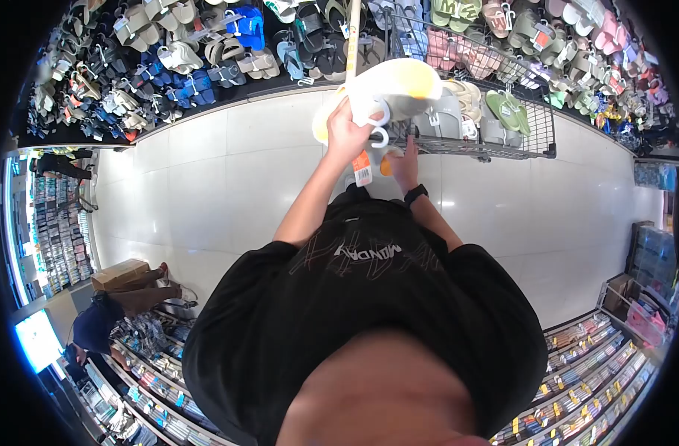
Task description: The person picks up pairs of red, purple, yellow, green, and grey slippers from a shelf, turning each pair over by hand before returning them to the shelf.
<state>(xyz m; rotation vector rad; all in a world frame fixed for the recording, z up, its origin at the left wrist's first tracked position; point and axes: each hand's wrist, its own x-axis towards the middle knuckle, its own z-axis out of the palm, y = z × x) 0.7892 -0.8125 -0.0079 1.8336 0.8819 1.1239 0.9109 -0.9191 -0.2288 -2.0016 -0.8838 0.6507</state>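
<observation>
My left hand (346,135) is closed around the white plastic hangers (380,123) of a pair of pale slippers (380,85) with yellow patches. An orange and white tag (362,168) dangles below this hand. Beyond the slippers, a black wire shopping cart (536,143) holds several pairs of sandals, a green pair (508,111) among them. At the cart's near end is my right hand (405,165), its fingers curled beside a small round orange thing (386,165). What those fingers grip I cannot tell.
A cream pole (352,41) with lettering rises behind the slippers. Racks of hanging sandals (195,88) line the far side. Behind me stand shelves of small packaged goods (585,372). To the left, a person (98,323) bends at a shelf near a cardboard box (122,273).
</observation>
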